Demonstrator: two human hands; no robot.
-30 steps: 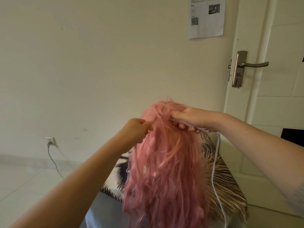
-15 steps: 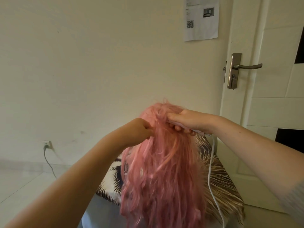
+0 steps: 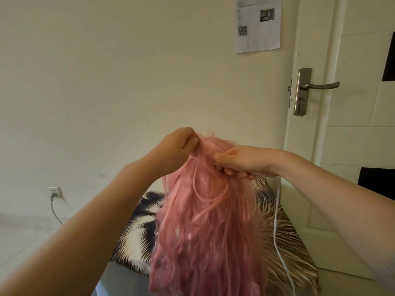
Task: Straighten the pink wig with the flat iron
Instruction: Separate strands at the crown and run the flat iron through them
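Note:
A long pink wig (image 3: 205,227) hangs in the middle of the view, its tousled strands falling toward me. My left hand (image 3: 181,146) pinches strands at the wig's top left. My right hand (image 3: 241,161) grips the flat iron (image 3: 256,173) at the wig's top right; only a pale sliver of the iron shows under my fingers, and its plates are hidden in the hair. The iron's white cord (image 3: 277,227) drops from my right hand down the right side.
Behind the wig lies a cushion (image 3: 284,248) with a brown, black and white streaked print. A cream wall stands beyond, with a socket and plugged cable (image 3: 54,194) low left. A white door with a metal handle (image 3: 316,86) is at right, and a paper sheet (image 3: 257,24) hangs on the wall.
My left hand has risen from the wig's left side to its top, still pinching strands. My right hand stays at the top right with the iron. The view has shifted slightly.

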